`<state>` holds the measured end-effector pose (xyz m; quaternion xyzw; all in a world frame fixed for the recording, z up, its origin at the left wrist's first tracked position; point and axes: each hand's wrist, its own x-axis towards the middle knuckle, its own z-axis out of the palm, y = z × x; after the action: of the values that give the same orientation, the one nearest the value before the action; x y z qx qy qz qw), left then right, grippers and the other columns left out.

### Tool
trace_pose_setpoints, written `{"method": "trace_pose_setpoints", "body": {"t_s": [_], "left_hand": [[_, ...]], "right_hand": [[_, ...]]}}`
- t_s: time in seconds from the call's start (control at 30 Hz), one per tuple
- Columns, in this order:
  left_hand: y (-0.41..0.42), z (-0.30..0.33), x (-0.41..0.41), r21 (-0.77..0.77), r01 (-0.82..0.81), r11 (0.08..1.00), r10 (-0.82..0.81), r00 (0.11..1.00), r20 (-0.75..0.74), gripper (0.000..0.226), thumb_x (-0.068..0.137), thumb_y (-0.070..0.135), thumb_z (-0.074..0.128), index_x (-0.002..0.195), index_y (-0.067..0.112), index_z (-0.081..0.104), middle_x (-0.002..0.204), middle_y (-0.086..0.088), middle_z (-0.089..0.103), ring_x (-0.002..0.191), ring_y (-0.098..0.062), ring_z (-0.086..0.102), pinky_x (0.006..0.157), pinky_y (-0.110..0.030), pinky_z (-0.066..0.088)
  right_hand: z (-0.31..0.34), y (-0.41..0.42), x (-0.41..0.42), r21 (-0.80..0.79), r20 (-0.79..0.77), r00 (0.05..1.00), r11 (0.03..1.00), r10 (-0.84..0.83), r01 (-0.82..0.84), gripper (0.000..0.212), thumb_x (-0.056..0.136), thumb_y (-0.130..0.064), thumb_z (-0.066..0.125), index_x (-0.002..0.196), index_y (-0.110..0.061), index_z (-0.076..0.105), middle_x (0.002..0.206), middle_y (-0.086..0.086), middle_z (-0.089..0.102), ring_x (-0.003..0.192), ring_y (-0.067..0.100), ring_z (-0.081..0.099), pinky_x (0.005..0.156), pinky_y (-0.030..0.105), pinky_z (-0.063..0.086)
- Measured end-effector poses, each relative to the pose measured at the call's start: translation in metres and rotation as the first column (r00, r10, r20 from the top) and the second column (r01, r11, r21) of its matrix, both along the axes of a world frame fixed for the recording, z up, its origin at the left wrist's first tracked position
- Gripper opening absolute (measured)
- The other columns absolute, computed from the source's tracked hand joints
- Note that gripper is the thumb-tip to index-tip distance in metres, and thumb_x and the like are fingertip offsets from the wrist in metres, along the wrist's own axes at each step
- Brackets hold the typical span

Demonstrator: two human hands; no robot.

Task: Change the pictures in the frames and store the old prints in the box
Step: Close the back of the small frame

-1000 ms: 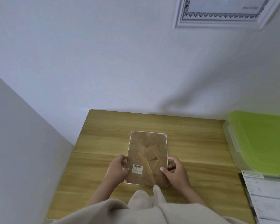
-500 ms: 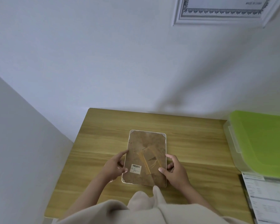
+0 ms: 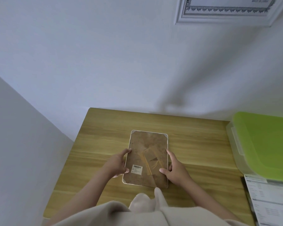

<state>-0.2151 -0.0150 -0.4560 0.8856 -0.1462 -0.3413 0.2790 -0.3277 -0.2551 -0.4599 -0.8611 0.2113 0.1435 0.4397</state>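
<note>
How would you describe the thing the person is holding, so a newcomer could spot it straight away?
Start at the wooden table against the white wall. In its middle lies a picture frame, face down, gripped at its long edges by the left hand and right hand. Its brown backing board with a small white barcode sticker sets it apart from the green-lidded box on the right.

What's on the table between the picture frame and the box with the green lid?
Nothing: in the head view only bare wooden table separates the picture frame from the green-lidded box.
</note>
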Motion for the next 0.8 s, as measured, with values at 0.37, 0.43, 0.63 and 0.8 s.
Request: {"method": "trace_pose_setpoints", "body": {"t_s": [0.37,0.43,0.63,0.8], "left_hand": [[0.000,0.003,-0.002,-0.093,0.068,0.993,-0.083,0.981,-0.174,0.112,0.059,0.003,0.083,0.143,0.026,0.012,0.082,0.007,0.057,0.075,-0.007,0.061,0.067,-0.020,0.050],[-0.001,0.004,-0.003,-0.100,0.064,0.993,-0.081,0.981,-0.174,0.119,0.056,0.002,0.085,0.145,0.024,0.009,0.092,0.005,0.057,0.083,-0.011,0.062,0.070,-0.019,0.049],[0.000,-0.003,-0.008,-0.127,0.019,0.992,-0.037,0.990,-0.139,0.116,0.059,0.000,0.083,0.147,0.022,0.010,0.100,0.002,0.053,0.078,-0.005,0.059,0.064,-0.011,0.045],[0.001,-0.013,-0.007,-0.082,-0.005,0.997,0.001,0.999,-0.051,0.117,0.059,0.010,0.084,0.147,0.030,0.009,0.121,-0.012,0.054,0.103,-0.024,0.058,0.083,-0.026,0.048]], "right_hand": [[0.011,-0.006,0.011,0.002,-0.169,0.957,0.972,0.234,-0.237,0.120,0.070,-0.037,0.080,0.150,-0.023,-0.009,0.155,0.001,0.027,0.139,0.019,0.032,0.111,0.027,0.029],[0.013,-0.005,0.011,-0.003,-0.211,0.936,0.957,0.283,-0.290,0.140,0.057,-0.041,0.088,0.149,-0.020,-0.016,0.157,0.001,0.017,0.143,0.018,0.023,0.111,0.026,0.024],[0.008,-0.002,0.007,-0.070,-0.180,0.944,0.954,0.276,-0.292,0.142,0.054,-0.043,0.088,0.149,-0.020,-0.015,0.159,0.001,0.012,0.144,0.019,0.021,0.112,0.028,0.025],[0.007,-0.003,0.010,-0.046,-0.167,0.963,0.974,0.212,-0.223,0.133,0.059,-0.036,0.087,0.150,-0.026,-0.009,0.147,0.004,0.042,0.132,0.021,0.042,0.104,0.028,0.036]]}}
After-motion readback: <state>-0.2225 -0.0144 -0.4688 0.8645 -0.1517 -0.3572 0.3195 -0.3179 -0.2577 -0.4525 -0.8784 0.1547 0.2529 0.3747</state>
